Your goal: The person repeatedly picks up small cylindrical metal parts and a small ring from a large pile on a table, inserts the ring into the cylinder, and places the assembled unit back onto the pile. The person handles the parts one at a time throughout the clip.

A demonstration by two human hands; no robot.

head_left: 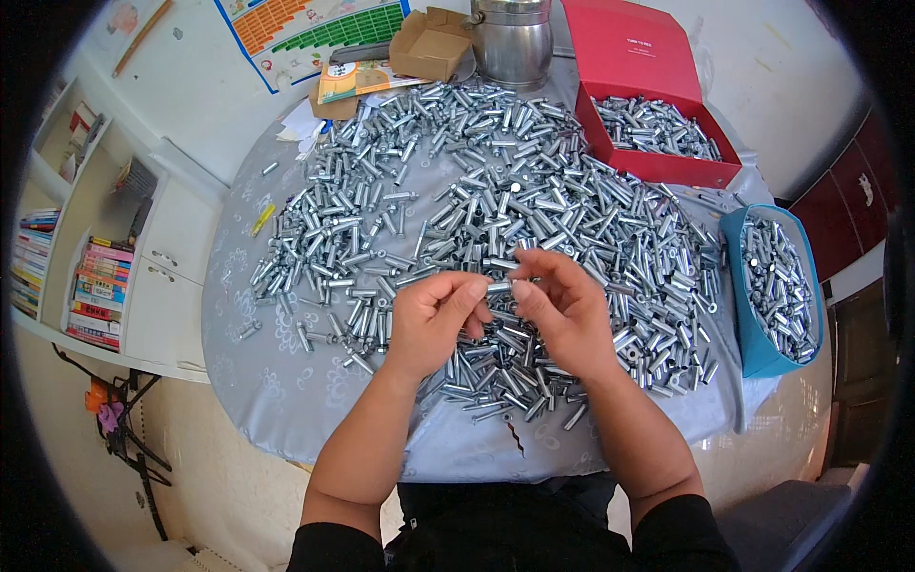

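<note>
Between my two hands, above the near middle of the table, is a short silvery metal sleeve (498, 287), lying roughly crosswise. My left hand (441, 319) pinches its left end between thumb and fingers. At its right end the thumb and forefinger of my right hand (564, 310) close on it, the other fingers curled. Below and around both hands spreads a wide heap of loose metal sleeves and bolts (572, 205), many lying across one another. Some pieces under my palms are hidden.
An open red box (667, 172) full of metal parts stands at the far right. A blue fabric bin (762, 367) with more is at the right edge. Behind the heap are a metal pot (513, 48), a small cardboard box (429, 46) and booklets (355, 82). A yellow pen (263, 219) lies left.
</note>
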